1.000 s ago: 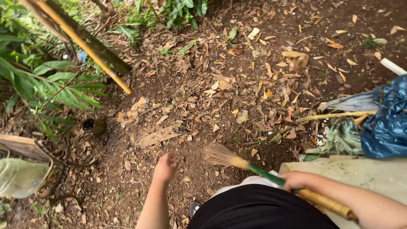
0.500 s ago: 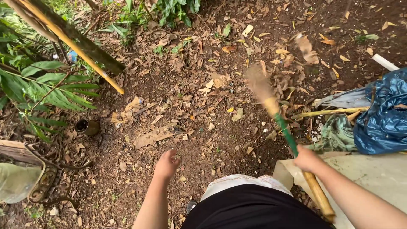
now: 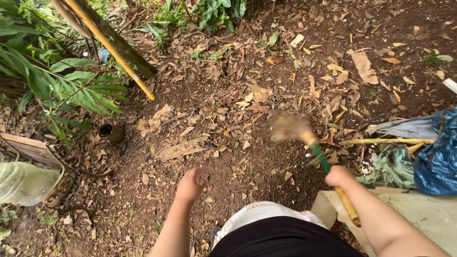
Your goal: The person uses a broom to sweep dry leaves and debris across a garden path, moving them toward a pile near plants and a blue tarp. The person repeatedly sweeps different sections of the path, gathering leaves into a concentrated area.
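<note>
My right hand (image 3: 339, 176) grips a short broom (image 3: 318, 152) by its green and bamboo handle. Its straw head is blurred over the brown soil just ahead of me, among dry leaves (image 3: 285, 95) scattered on the ground. My left hand (image 3: 191, 182) hangs loosely curled at my side, holding nothing, above bare dirt. My dark shirt and pale shorts fill the bottom edge.
A yellow pole (image 3: 112, 50) leans against a dark trunk at top left beside green plants (image 3: 57, 81). A small dark pipe stub (image 3: 111, 132) sticks from the soil. A clear plastic bottle (image 3: 26, 183) lies at left. A blue plastic bag (image 3: 440, 152), green cloth and a pale slab (image 3: 419, 209) lie at right.
The broom head swung out to the far right, then came back toward me and lower. Leaves at upper right have shifted. My left hand has stayed by my side.
</note>
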